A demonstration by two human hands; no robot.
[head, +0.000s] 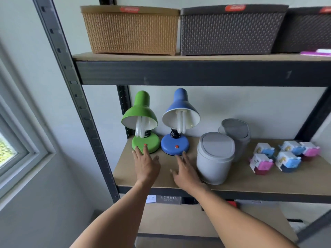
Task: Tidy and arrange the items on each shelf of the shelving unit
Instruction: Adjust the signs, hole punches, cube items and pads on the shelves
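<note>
A green desk lamp (pixel 141 120) and a blue desk lamp (pixel 180 120) stand side by side at the left of the middle shelf (pixel 250 183). My left hand (pixel 146 164) lies flat with straight fingers, its fingertips on the front edge of the green lamp's round base. My right hand (pixel 186 171) is also flat, with its fingertips touching the front rim of the blue lamp's base. Neither hand holds anything. Two grey swing-lid bins (pixel 215 156) stand to the right of the blue lamp, one behind the other.
Several small boxed items (pixel 284 156) in blue and pink sit at the shelf's right end. On the upper shelf rest a tan woven basket (pixel 130 31) and two dark woven baskets (pixel 231 31). A metal upright (pixel 75 97) frames the left side, and cardboard boxes (pixel 179 219) fill the shelf below.
</note>
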